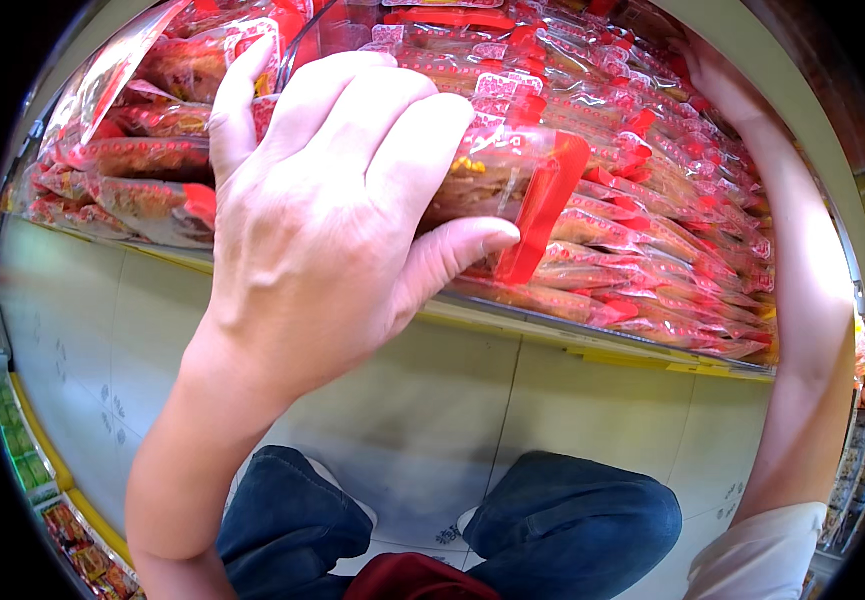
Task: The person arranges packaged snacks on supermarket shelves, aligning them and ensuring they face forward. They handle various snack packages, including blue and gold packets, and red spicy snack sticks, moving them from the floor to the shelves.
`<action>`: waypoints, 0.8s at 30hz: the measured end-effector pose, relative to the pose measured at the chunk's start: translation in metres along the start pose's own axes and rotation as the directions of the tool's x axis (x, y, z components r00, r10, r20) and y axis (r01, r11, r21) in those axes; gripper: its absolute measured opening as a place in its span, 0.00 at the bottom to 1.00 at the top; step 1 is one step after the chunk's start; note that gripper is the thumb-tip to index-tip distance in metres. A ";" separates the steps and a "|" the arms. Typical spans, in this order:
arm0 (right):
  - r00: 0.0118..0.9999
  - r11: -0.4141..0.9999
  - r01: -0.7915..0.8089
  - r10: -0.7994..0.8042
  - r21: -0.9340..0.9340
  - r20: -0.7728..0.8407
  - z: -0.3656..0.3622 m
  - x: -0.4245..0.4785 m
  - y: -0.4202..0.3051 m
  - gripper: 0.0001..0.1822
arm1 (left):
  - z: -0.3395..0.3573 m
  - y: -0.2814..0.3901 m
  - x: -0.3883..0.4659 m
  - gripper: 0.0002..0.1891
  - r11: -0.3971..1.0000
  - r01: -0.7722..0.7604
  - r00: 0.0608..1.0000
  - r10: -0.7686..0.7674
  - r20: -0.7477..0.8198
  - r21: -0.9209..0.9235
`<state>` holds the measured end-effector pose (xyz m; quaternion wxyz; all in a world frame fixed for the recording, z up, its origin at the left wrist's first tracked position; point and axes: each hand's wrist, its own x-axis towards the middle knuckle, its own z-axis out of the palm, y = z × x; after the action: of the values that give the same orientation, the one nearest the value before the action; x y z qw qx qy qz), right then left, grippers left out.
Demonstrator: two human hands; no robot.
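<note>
My left hand (pixel 327 187) is large in the middle of the view, gripping a clear plastic food packet with a red sealed end (pixel 545 195). Its thumb lies along the near side and the fingers curl over the far side. Brownish food shows through the film. Beyond and to the right, many similar packets (pixel 657 202) lie stacked flat in overlapping rows. At the upper right my right hand (pixel 714 82) reaches in to the back of these rows. Its fingertips are dim and partly hidden, so whether they hold anything is unclear.
More red-trimmed packets (pixel 147 199) are piled at the left, beside a tilted clear sheet (pixel 132 67). A shelf edge with a yellow strip (pixel 627 356) runs along the front. Below are floor tiles (pixel 402 390) and my bent knees (pixel 582 517). Other stocked shelves (pixel 91 555) stand lower left.
</note>
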<state>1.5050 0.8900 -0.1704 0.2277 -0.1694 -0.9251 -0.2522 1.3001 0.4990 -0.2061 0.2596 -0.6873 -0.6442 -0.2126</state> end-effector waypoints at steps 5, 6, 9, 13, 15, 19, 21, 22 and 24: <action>0.984 0.984 0.169 -0.172 -0.050 -0.057 -0.029 -0.018 -0.051 0.22 | -0.001 -0.003 -0.003 0.29 1.000 -0.005 1.000 0.005 0.005 0.024; 0.980 0.982 0.183 -0.186 -0.048 -0.073 -0.037 -0.023 -0.060 0.21 | -0.002 -0.003 -0.003 0.29 1.000 -0.004 1.000 0.004 0.009 0.022; 0.976 0.980 0.194 -0.197 -0.040 -0.090 -0.068 -0.056 -0.081 0.20 | 0.001 -0.002 0.003 0.29 0.999 -0.040 0.999 0.040 0.005 0.009; 0.982 0.971 0.189 -0.186 -0.147 0.030 -0.114 -0.083 -0.140 0.14 | -0.004 -0.003 0.003 0.28 1.000 -0.025 0.999 0.024 0.044 0.014; 0.974 0.973 0.221 -0.224 -0.072 -0.032 -0.121 -0.099 -0.154 0.12 | -0.002 0.000 0.006 0.28 0.999 -0.037 0.999 0.037 0.033 -0.004; 0.994 0.980 0.077 -0.089 0.182 0.060 -0.168 -0.099 -0.162 0.15 | -0.009 -0.001 0.006 0.28 0.999 -0.033 0.997 0.036 0.064 -0.042; 0.997 0.959 -0.006 -0.018 0.284 0.081 -0.179 -0.091 -0.160 0.17 | -0.014 -0.001 0.007 0.29 0.998 -0.022 0.996 0.026 0.088 -0.052; 0.995 0.943 -0.058 0.027 0.327 0.099 -0.180 -0.087 -0.160 0.18 | -0.017 -0.001 0.008 0.28 0.997 -0.035 0.996 0.040 0.078 -0.065; 0.980 0.881 -0.160 0.087 0.445 0.181 -0.172 -0.078 -0.161 0.21 | -0.020 -0.001 0.009 0.28 0.995 -0.023 0.992 0.034 0.121 -0.096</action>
<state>1.5591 0.6499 -0.1407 0.2038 -0.1889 -0.9606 0.0016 1.3003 0.4931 -0.1846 0.1899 -0.7198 -0.6381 -0.1966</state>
